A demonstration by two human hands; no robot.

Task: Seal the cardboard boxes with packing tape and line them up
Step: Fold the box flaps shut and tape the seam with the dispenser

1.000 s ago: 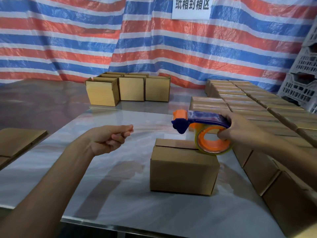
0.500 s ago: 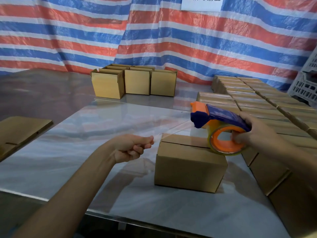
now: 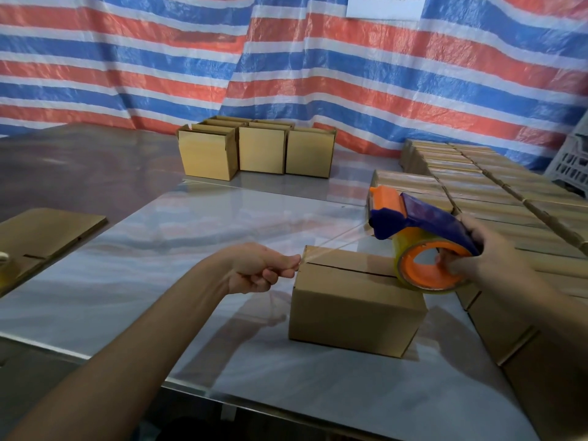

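The left hand (image 3: 257,268) pinches the free end of a clear tape strip (image 3: 334,245) between thumb and curled fingers (image 3: 286,265), right at the near-left top edge of a cardboard box (image 3: 353,310). The strip runs taut from that pinch, up and across the box top, to a blue-and-orange tape dispenser (image 3: 413,218). The right hand (image 3: 486,259) grips the dispenser, fingers (image 3: 445,259) hooked into the orange core of the tape roll (image 3: 429,272), which sits at the right end of the box's top seam. The box flaps are closed, and the box stands on a glossy metal table (image 3: 159,281) just below both hands.

Beyond the right hand, rows of sealed boxes (image 3: 477,186) lie packed side by side. Well past the left hand's fingertips, three open boxes (image 3: 261,151) stand in a row, and flattened cardboard (image 3: 41,230) lies far out to that hand's left. A red, white and blue striped tarp (image 3: 286,74) walls the room, with a white sign (image 3: 385,6) at its top and a plastic crate (image 3: 572,163) at the right edge.

A second earlier the left hand hung higher and well clear of the box. Half a second ago a gap remained, and now the pinch meets the box edge, while the dispenser has dropped lower over the right end.
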